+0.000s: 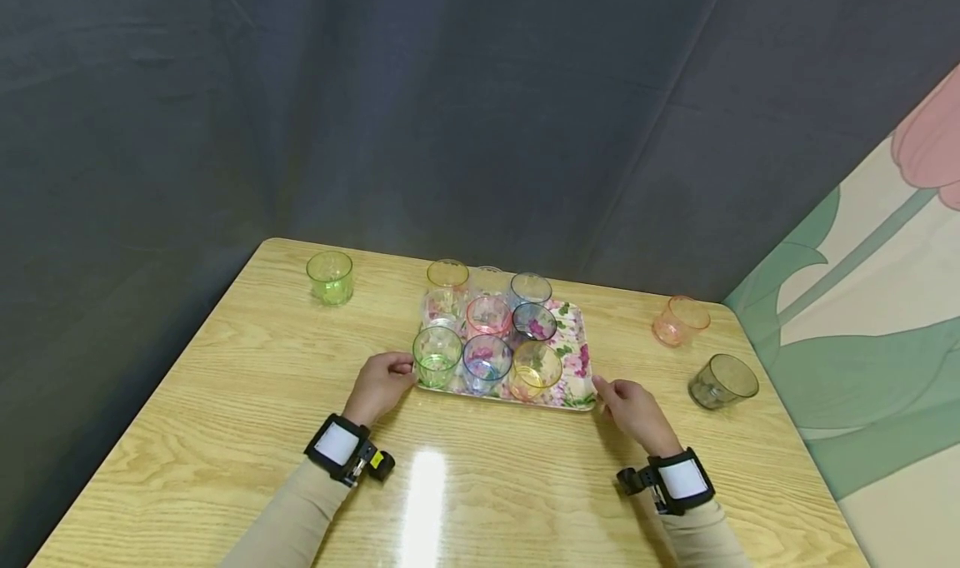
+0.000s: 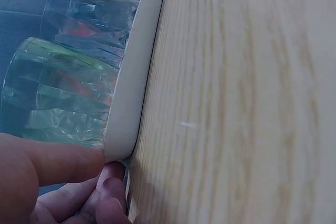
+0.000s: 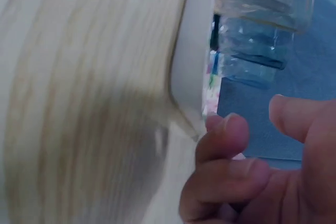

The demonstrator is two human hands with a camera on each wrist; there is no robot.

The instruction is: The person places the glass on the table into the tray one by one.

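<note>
A flower-patterned tray [image 1: 576,347] with a pale rim carries several clear tinted cups in rows toward its left. Along the front stand a green cup [image 1: 438,358], a blue cup [image 1: 487,366] and a yellow cup [image 1: 537,372]; a pink cup [image 1: 489,316] is behind them. My left hand [image 1: 381,386] pinches the tray's front-left corner, thumb above and fingers under the rim [image 2: 131,77] in the left wrist view. At the front-right corner, my right hand [image 1: 636,411] has its fingers against the tray's edge; its thumb [image 3: 294,115] stands apart in the right wrist view.
A green cup [image 1: 331,281] stands at the table's back left. On the right are an orange-pink cup [image 1: 678,322] and a grey-brown cup [image 1: 722,383]. A dark curtain [image 1: 465,118] hangs behind the wooden table [image 1: 247,401]; a flower-painted panel [image 1: 877,318] borders the right.
</note>
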